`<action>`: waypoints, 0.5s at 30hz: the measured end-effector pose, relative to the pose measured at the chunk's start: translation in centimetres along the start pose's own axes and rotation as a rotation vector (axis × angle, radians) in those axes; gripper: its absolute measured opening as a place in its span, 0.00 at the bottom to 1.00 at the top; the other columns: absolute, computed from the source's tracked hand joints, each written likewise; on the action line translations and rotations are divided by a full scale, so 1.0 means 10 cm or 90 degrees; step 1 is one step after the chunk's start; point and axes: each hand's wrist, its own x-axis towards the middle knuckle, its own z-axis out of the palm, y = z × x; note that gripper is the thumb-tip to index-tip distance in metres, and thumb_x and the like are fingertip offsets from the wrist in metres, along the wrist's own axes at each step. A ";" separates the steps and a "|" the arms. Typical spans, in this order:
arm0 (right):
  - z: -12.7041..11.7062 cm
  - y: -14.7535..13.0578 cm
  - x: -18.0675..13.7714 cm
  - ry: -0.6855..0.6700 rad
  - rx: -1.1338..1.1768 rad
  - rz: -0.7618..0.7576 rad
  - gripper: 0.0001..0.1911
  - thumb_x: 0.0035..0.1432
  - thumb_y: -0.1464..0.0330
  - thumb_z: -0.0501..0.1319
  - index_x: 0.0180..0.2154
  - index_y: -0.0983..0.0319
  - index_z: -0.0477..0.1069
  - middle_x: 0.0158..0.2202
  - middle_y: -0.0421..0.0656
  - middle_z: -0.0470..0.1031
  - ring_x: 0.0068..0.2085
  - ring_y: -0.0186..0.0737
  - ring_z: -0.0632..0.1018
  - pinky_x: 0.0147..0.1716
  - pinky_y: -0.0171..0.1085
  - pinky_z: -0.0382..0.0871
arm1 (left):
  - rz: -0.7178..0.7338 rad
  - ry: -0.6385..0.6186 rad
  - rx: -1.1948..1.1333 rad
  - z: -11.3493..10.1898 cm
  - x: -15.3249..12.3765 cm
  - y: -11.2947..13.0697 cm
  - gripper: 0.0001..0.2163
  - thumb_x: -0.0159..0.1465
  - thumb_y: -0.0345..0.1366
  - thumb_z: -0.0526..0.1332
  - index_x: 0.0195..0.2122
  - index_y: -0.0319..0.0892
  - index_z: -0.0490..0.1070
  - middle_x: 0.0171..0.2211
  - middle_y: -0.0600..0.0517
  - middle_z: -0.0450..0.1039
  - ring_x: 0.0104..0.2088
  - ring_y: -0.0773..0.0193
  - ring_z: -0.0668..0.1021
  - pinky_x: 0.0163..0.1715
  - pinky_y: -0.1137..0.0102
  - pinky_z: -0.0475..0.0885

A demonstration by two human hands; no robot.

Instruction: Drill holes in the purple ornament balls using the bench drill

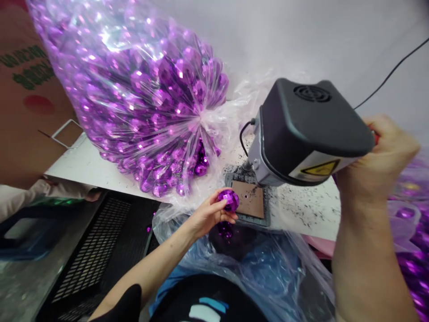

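Between the fingers of my left hand (pixel 214 211) is a shiny purple mirror-tiled ball (pixel 228 200), held beside the press's base. A second purple ball (pixel 225 229) shows just below that hand; whether the hand touches it I cannot tell. My right hand (pixel 385 138) is wrapped round a handle at the right side of a small bench press (pixel 315 129) with a black housing; only a bit of red on the handle shows. Under the press head lies a brown square plate (pixel 248 199) with a small hole, set on a dark metal base (pixel 266 219).
A big clear bag (pixel 144 98) of purple balls leans at the back left, beside a cardboard box (pixel 30 103). Dark scraps litter the white table (pixel 311 214). Blue plastic (pixel 268 268) covers my lap. More purple balls (pixel 414 268) lie right; another person's hand (pixel 93 195) shows left above a black crate (pixel 90 246).
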 end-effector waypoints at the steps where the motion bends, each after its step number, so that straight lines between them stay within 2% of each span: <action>1: 0.00 0.00 0.00 0.001 0.007 0.003 0.11 0.50 0.65 0.59 0.25 0.67 0.67 0.21 0.35 0.56 0.26 0.20 0.60 0.27 0.29 0.50 | -0.020 0.003 -0.022 0.01 0.04 -0.12 0.22 0.61 0.43 0.68 0.54 0.43 0.67 0.38 0.49 0.77 0.33 0.61 0.83 0.33 0.69 0.79; 4: -0.01 -0.01 0.00 -0.013 0.027 0.005 0.11 0.52 0.66 0.60 0.24 0.68 0.65 0.21 0.35 0.57 0.26 0.19 0.60 0.27 0.29 0.49 | -0.080 -0.002 -0.079 -0.03 0.15 -0.30 0.21 0.61 0.48 0.67 0.48 0.38 0.71 0.39 0.45 0.79 0.31 0.62 0.83 0.32 0.71 0.79; 7: -0.03 -0.02 0.01 -0.033 0.028 -0.002 0.11 0.53 0.67 0.60 0.24 0.68 0.64 0.22 0.35 0.57 0.26 0.18 0.60 0.27 0.28 0.50 | -0.118 -0.018 -0.106 -0.11 0.22 -0.29 0.21 0.63 0.48 0.65 0.47 0.34 0.73 0.42 0.41 0.79 0.33 0.64 0.82 0.34 0.72 0.78; 11: -0.02 -0.02 0.02 -0.043 0.025 -0.011 0.11 0.53 0.68 0.61 0.23 0.68 0.64 0.22 0.35 0.56 0.27 0.18 0.60 0.27 0.28 0.51 | -0.097 -0.015 -0.104 -0.17 0.24 -0.22 0.18 0.60 0.42 0.69 0.49 0.39 0.73 0.44 0.44 0.80 0.36 0.62 0.82 0.37 0.69 0.79; 15: -0.01 0.00 0.02 -0.034 0.028 -0.012 0.13 0.54 0.67 0.61 0.23 0.67 0.63 0.22 0.34 0.56 0.26 0.19 0.60 0.27 0.28 0.52 | -0.063 0.003 -0.095 -0.16 0.27 -0.20 0.21 0.57 0.45 0.72 0.47 0.40 0.74 0.41 0.47 0.79 0.35 0.64 0.81 0.36 0.70 0.78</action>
